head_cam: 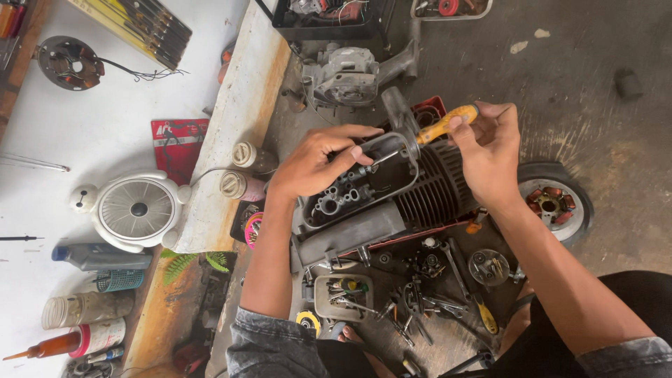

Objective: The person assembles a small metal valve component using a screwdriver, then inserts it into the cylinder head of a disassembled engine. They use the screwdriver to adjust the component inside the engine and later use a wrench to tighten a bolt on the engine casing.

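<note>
Screwdriver [427, 133] | right hand [490, 150] grip holds handle | left hand [315, 164] grip steadies shaft on engine [392, 196]

Grey, faded denim sleeves are worn pushed up to the elbows, leaving both forearms bare, and dark trousers are seen near the right.
</note>
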